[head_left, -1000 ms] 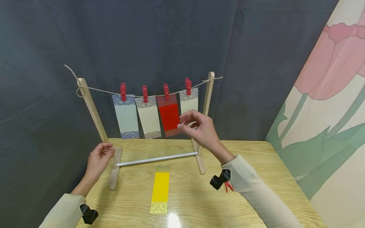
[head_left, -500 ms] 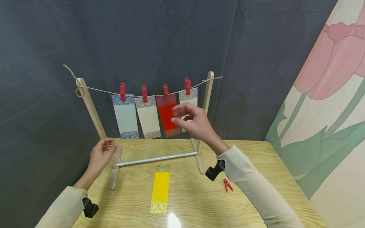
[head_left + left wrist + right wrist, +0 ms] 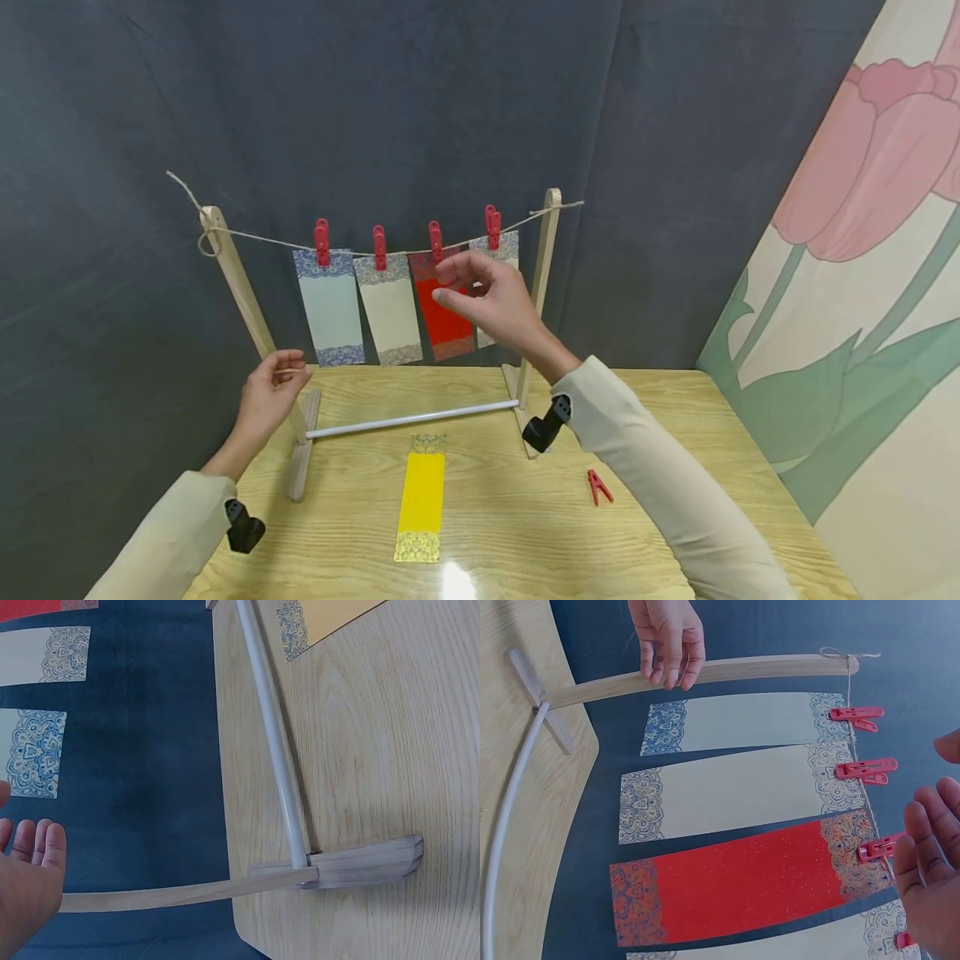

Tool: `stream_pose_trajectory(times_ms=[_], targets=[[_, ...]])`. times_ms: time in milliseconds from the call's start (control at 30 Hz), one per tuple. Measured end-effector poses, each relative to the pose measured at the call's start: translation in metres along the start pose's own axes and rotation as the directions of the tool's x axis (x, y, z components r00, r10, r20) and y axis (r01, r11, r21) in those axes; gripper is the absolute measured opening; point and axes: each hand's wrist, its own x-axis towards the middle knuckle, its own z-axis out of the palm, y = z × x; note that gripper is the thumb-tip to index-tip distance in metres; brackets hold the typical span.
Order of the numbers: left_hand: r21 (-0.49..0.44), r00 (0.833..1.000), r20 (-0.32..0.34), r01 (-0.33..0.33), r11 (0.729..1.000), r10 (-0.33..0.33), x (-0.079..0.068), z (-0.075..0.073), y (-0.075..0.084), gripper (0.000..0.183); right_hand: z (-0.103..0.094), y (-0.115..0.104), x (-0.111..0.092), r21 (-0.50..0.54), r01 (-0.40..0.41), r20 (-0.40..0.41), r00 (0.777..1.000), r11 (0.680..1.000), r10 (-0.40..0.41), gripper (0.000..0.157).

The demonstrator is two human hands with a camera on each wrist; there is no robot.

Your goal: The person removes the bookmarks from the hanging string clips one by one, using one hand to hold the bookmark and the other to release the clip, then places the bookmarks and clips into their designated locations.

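My right hand [image 3: 491,300] is raised in front of the red lace-edged card [image 3: 433,321], its thumb and fingers bent with a gap between them and nothing held. In the right wrist view its fingers overlap the red clothespin [image 3: 881,847] over that card. My left hand [image 3: 272,398] hovers by the left wooden post [image 3: 243,287], fingers loosely bent and holding nothing. Red clothespins hold several cards on the twine [image 3: 277,242]: a pale blue card [image 3: 332,308], a cream card [image 3: 390,308], the red one, and a second cream card [image 3: 498,246] partly hidden behind my right hand.
A yellow lace-edged card [image 3: 422,492] lies on the wooden table [image 3: 510,517]. To its right lies a loose red clothespin [image 3: 598,487]. A white rod [image 3: 412,419] joins the feet of the stand. A dark curtain [image 3: 675,208] hangs behind.
My right hand has moved up and left, from the lower right of the red card to its upper part. My left hand has risen slightly. The hanging cards stay put.
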Motion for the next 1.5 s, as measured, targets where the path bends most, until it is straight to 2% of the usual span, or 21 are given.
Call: stream_pose_trajectory(times_ms=[367,533,867,1033,1267,1500], targets=[[-0.020,0.999,0.032,-0.007,1.000,0.008,0.007,0.006,0.004,0.034,0.002,0.000,0.016,0.028,0.026,0.008,1.000,0.999,-0.026,0.026],[-0.008,0.998,0.046,0.037,0.999,-0.036,0.010,0.008,0.003,0.035,0.007,-0.003,0.023,0.051,0.051,-0.002,0.999,0.997,-0.051,0.026],[-0.005,0.988,0.053,0.146,0.989,-0.146,0.013,0.015,0.001,0.036,0.024,-0.011,0.040,0.078,0.032,0.019,0.999,0.996,-0.034,0.027],[-0.010,0.991,0.049,0.127,0.992,-0.126,0.014,0.017,0.003,0.033,0.031,-0.015,0.045,0.101,-0.005,0.027,1.000,0.995,0.003,0.028],[-0.011,0.991,0.050,0.122,0.992,-0.121,0.017,0.021,0.003,0.031,0.039,-0.017,0.049,0.146,-0.018,0.040,0.999,0.989,0.012,0.030],[-0.018,0.991,0.038,0.127,0.992,-0.126,0.019,0.024,0.002,0.027,0.047,-0.016,0.054,0.120,-0.006,0.025,1.000,0.993,0.003,0.029]])
